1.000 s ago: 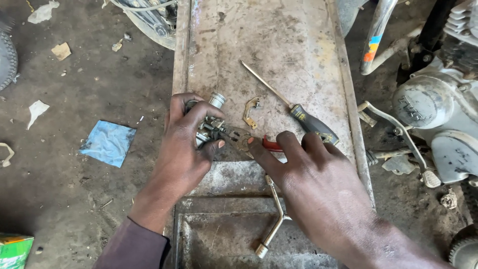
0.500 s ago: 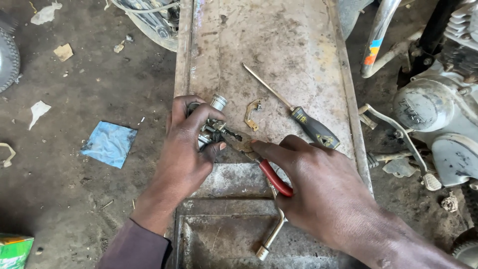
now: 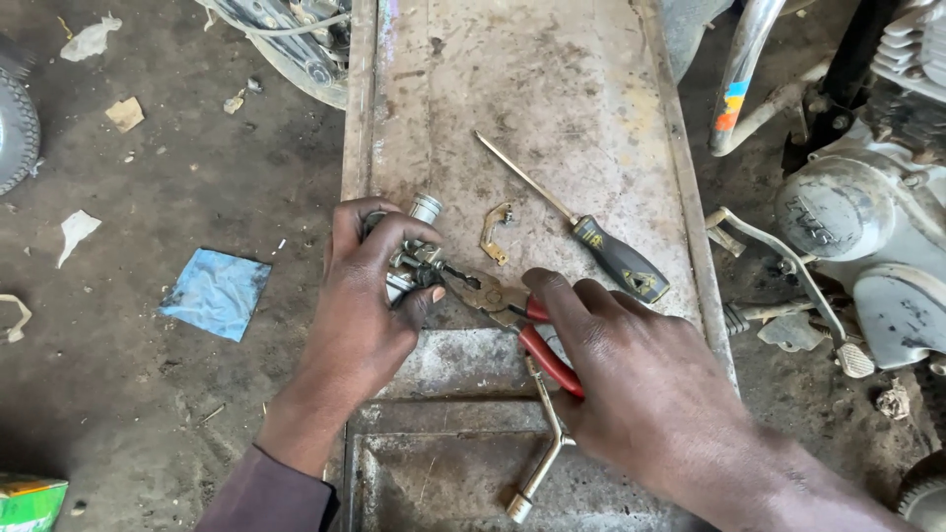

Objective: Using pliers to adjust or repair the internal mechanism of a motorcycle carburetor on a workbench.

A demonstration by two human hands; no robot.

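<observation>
Head view: left hand [image 3: 360, 305] clamps the small silvery metal fitting [image 3: 414, 258]; right hand [image 3: 645, 389], at four o'clock, squeezes red-handled pliers [image 3: 512, 320] — keep the fitting braced on the rusty desk [image 3: 572, 89]

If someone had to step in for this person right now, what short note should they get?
Left hand: grips a small metal part on the bench.
Right hand: holds red-handled pliers, whose nose is at the part.
Nearby on the bench: screwdriver, small brass piece, socket wrench.
Done: part steadied, pliers at it.
Left: whatever the pliers are working on; not visible as finished.
</observation>
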